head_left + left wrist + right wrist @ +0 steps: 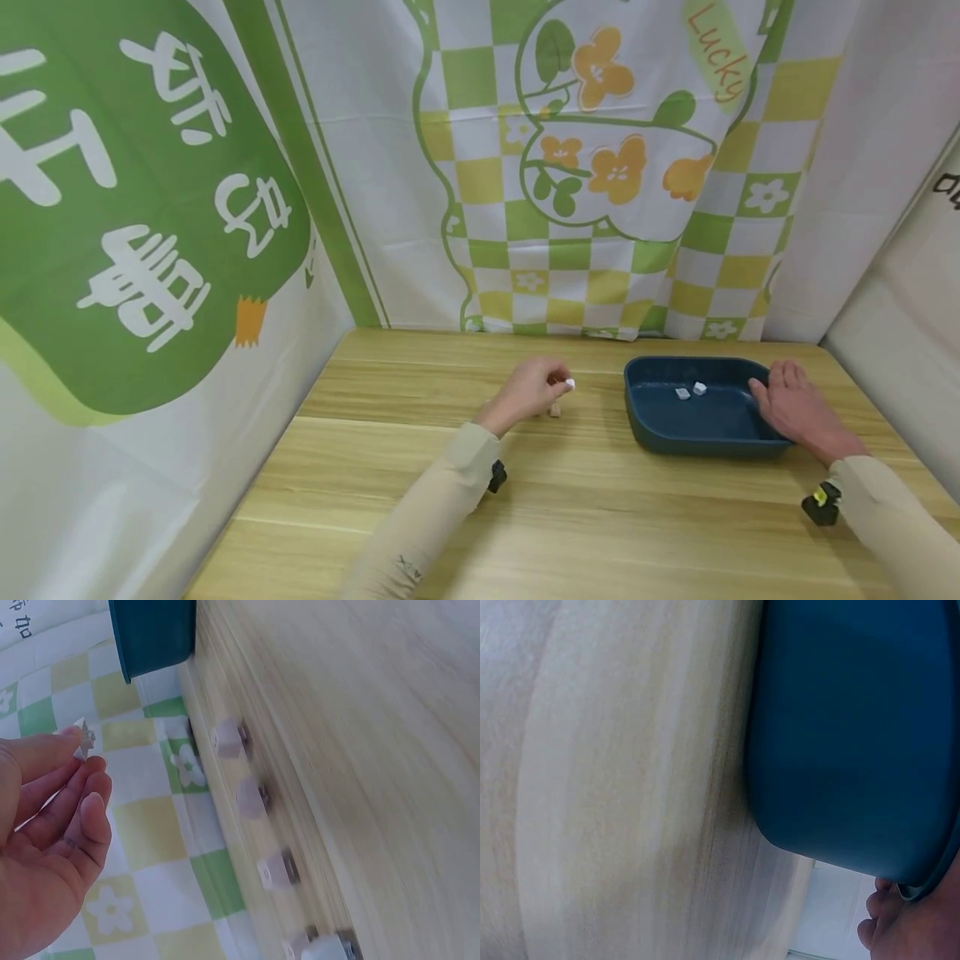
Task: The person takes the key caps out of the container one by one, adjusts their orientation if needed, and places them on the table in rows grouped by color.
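My left hand [525,392] is over the middle of the table, pinching a small white block [570,384] between thumb and fingertips. In the left wrist view this block [84,739] shows a pointed edge and a greyish nub; its exact kind is unclear. Several similar pale blocks [229,739] lie in a row on the table below that hand, mostly hidden by it in the head view. To the right stands a dark blue plastic bin [705,446] with two small white blocks [691,391] inside. My right hand [806,412] holds the bin's right rim, thumb over the inside and fingers outside.
The wooden table [360,483] ends at a hanging cloth [555,283] with green and yellow checks. White cloth walls close in the left and right sides. A dark wrist camera [821,504] sits on the right sleeve.
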Demonstrator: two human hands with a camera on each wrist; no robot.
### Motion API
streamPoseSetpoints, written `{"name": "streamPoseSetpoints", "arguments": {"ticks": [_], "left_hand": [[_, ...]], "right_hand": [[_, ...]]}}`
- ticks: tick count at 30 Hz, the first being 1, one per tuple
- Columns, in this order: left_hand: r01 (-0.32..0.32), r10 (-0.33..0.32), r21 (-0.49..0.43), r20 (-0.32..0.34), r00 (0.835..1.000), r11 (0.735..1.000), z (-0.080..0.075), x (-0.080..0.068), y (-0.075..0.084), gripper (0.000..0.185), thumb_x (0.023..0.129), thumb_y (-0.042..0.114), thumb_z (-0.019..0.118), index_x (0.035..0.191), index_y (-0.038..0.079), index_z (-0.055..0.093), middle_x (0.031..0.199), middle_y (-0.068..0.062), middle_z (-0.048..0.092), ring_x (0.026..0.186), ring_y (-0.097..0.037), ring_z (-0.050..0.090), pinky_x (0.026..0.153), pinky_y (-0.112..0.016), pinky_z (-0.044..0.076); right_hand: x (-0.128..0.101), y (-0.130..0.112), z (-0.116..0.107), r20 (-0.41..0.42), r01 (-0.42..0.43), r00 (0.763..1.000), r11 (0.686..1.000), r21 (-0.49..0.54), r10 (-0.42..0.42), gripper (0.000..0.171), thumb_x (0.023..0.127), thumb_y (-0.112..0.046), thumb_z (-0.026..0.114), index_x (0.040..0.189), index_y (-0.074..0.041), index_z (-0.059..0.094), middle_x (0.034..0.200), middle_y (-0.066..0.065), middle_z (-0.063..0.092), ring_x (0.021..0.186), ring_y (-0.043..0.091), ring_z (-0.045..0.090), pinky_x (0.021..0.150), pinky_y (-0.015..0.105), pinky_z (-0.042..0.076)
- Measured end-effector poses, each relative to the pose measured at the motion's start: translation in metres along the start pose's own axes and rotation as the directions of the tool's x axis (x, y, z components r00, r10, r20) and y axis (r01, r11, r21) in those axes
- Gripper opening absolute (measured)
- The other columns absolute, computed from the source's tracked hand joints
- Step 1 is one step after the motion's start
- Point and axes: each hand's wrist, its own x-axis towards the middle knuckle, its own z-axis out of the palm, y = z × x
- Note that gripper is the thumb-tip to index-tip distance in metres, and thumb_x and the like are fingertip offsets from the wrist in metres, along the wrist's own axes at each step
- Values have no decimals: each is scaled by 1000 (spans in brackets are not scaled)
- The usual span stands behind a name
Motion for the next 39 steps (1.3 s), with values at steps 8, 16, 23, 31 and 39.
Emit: {"name": "streamPoseSetpoints", "arguments": {"ticks": [8,16,23,31,39], "left_hand": [[-11,11,8,55,998,1000,-8,-10,-10,16,95,19,66,104,9,72,97,-3,71,85,-10,64,73,-19,51],[-35,26,76,116,993,997,-18,-18,-18,13,93,18,68,101,10,73,95,-2,73,85,-10,65,73,-21,51],[-34,20,95,142,990,995,-21,-24,-27,12,93,18,68,101,11,74,95,-1,73,85,-10,65,73,-20,51],[-74,59,101,150,987,992,-25,-32,-35,9,91,13,69,95,7,74,91,-3,74,82,-9,65,73,-22,53],[-21,1,104,183,983,994,-26,-38,-43,8,91,14,70,95,8,74,92,-3,73,83,-12,66,73,-23,53]], "right_hand": [[0,3,2,-16,4,1000,1000,7,-4,73,108,-36,19,136,32,14,142,54,13,134,64,14,110,69,17],[0,2,2,-39,13,999,1000,2,-13,73,108,-36,18,135,32,17,141,55,15,133,64,17,110,68,18],[1,3,3,-37,16,999,1000,-4,-16,72,108,-35,20,135,32,16,141,55,15,133,64,17,110,68,18],[1,5,7,-67,46,997,999,-13,-47,69,109,-32,21,133,33,18,139,55,17,132,63,19,112,66,17],[0,4,6,-55,43,998,999,-18,-43,69,109,-31,21,133,34,18,138,56,17,132,64,18,112,66,17]]}}
